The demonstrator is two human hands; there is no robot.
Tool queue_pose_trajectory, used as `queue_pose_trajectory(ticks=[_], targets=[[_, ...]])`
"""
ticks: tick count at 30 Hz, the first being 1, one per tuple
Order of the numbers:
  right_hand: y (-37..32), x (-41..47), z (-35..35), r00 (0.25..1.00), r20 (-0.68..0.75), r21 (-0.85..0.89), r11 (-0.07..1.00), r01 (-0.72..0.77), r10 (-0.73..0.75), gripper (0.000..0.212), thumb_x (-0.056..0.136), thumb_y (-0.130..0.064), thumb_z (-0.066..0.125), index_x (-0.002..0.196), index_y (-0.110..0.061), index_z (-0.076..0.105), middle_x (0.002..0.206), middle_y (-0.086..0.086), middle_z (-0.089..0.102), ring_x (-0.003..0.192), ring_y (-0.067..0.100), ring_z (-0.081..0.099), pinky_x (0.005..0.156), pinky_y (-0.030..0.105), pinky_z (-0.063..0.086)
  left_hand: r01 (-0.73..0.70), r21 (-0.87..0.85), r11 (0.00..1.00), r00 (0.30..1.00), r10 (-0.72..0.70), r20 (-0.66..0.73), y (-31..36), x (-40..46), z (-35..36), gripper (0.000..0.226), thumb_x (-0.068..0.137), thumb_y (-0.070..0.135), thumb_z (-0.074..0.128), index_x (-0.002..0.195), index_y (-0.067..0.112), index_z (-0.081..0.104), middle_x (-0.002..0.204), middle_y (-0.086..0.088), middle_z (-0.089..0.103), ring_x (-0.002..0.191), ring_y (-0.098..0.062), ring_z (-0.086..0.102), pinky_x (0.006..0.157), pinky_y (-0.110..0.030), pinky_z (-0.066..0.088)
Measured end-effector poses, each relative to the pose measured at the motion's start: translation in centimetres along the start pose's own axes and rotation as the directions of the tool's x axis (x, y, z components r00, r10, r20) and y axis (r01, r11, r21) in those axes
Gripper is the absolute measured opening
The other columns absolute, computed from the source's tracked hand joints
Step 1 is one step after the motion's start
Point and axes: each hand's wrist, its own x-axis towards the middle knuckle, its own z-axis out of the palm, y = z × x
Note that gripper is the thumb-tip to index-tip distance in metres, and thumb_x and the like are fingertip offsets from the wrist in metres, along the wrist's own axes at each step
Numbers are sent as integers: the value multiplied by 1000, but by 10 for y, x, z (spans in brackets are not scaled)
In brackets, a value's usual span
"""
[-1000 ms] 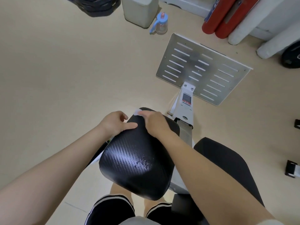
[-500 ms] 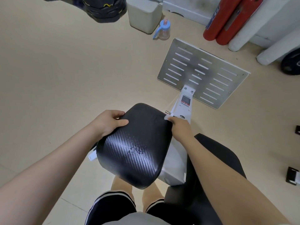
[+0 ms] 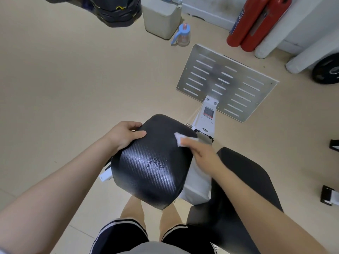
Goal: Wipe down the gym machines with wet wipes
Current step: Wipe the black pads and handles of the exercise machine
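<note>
Black textured pad (image 3: 152, 162) sits at frame centre, droplets visible mid-surface. Left hand (image 3: 124, 134) is clamped on the pad's edge at 10 o'clock, thumb on top, fingers curled under and partly hidden. Right hand (image 3: 200, 151), motion-blurred, presses a white wet wipe (image 3: 178, 139) on the pad at 2 o'clock; most of the wipe is covered by the fingers. White frame (image 3: 199, 184) beneath is largely concealed.

A small clear plastic bottle with a blue handle and pink spout (image 3: 181, 36) stands on the beige floor (image 3: 64, 79) beside a pale grey square bin (image 3: 161, 19); two red cylindrical fire extinguishers (image 3: 255, 24) lean at the wall (labels unreadable); a black weight plate (image 3: 327, 70) sits far right.
</note>
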Motion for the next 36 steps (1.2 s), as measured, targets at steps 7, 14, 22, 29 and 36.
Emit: queue_pose_trajectory(ticks=[7, 14, 22, 29, 36], targets=[[20, 38, -3, 931, -87, -64, 930, -361, 355, 35, 98, -7, 37, 123, -16, 59, 127, 8, 58, 119, 25, 49, 90, 17, 31, -7, -1, 1000, 999, 7, 32, -3, 7, -5, 17, 85, 10, 64, 102, 16, 65, 95, 1, 68, 87, -19, 63, 91, -33, 49], [-46, -36, 16, 984, -32, 128, 977, -172, 177, 31, 95, -6, 45, 114, -21, 65, 117, -16, 55, 117, 3, 50, 97, 0, 28, 4, 46, 999, 989, -11, 148, 7, 5, -11, 13, 86, 8, 63, 94, 18, 67, 99, -6, 69, 90, -24, 65, 94, -40, 49], [-28, 32, 10, 939, 20, -47, 938, -343, 344, 37, 99, -14, 35, 123, -29, 59, 136, -3, 53, 126, 17, 47, 102, 17, 31, 37, 27, 999, 966, -42, 254, 7, 14, -21, 37, 86, 10, 63, 123, 12, 59, 121, 1, 63, 102, -16, 64, 83, -23, 49], [-55, 76, 15, 888, 36, -263, 862, -434, 458, 42, 98, -10, 30, 134, -24, 48, 140, 8, 47, 125, 27, 44, 99, 28, 33, 16, -77, 997, 971, 3, 240, -1, 15, -21, 29, 85, 10, 64, 114, 15, 62, 109, 4, 66, 72, -2, 69, 58, -13, 52], [-86, 16, 40, 961, 169, -157, 968, -194, 220, 41, 99, -14, 36, 138, -27, 41, 148, -9, 36, 138, 3, 24, 106, 11, 13, -16, -19, 1000, 959, 21, 283, 4, 12, -28, 22, 87, 18, 63, 107, 25, 59, 98, 13, 66, 86, -5, 64, 66, -19, 51]])
